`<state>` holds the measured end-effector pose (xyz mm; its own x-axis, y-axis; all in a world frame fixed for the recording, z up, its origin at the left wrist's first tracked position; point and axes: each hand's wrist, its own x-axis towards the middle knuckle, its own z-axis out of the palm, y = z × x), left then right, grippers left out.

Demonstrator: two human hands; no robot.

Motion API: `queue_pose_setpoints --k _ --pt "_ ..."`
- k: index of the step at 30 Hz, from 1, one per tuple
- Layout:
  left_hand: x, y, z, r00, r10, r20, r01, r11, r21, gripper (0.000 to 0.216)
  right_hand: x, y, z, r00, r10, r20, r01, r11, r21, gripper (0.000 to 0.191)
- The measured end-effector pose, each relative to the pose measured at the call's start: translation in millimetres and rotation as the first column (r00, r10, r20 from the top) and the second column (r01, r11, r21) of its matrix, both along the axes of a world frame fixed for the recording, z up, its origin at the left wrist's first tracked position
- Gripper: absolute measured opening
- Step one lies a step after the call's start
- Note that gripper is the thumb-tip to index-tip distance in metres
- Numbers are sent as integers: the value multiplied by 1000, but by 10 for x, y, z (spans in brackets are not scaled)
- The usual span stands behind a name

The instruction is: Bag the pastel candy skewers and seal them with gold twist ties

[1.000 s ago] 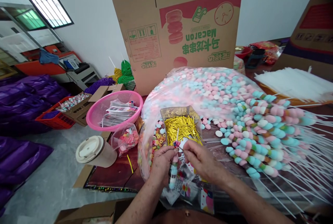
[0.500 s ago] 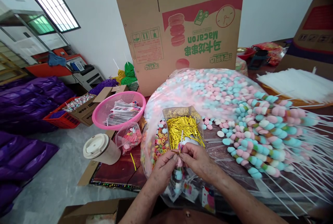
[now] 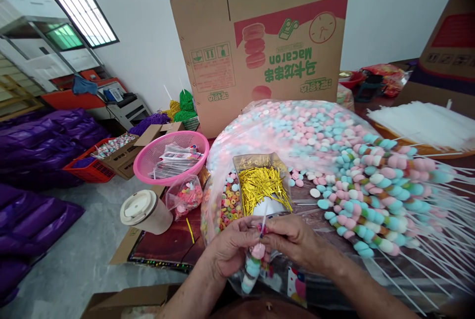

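My left hand (image 3: 230,247) is closed round a bagged candy skewer (image 3: 253,265) of pink, green and blue pieces that hangs down toward me. My right hand (image 3: 293,239) pinches the neck of that bag where the white stick (image 3: 263,220) pokes out. Just beyond my fingers lies an open pouch of gold twist ties (image 3: 264,184). A bag of small coloured ring candies (image 3: 229,204) sits left of the pouch. To the right lies a pile of finished candy skewers (image 3: 374,190) with white sticks pointing right.
A large clear bag of pink, blue and white candies (image 3: 297,126) fills the table behind. A "Macaron" carton (image 3: 260,37) stands at the back. At left are a pink basket of printed sleeves (image 3: 171,156), a lidded paper cup (image 3: 144,212), and purple bags (image 3: 37,160) on the floor.
Both hands have come lower and closer together at the bag's neck. The skewer now hangs more upright, and the view has shifted slightly right.
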<state>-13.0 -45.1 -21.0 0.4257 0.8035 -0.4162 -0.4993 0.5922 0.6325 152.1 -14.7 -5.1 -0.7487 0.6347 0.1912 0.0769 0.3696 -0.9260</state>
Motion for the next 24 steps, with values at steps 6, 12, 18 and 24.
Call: queue_pose_setpoints --k 6,12,18,24 --pt "112 26 -24 935 345 -83 -344 939 27 61 -81 24 -109 954 -299 19 299 954 5 26" --pt "127 82 3 934 317 -162 -289 941 178 27 -92 -9 -243 910 -404 98 325 838 439 19" --pt "96 70 56 845 304 -441 -101 899 426 27 -167 -8 -313 820 -573 4 372 537 757 25" --pt "90 35 7 821 360 -444 -86 846 526 23 -247 -50 -328 777 -611 -150 496 447 745 31"
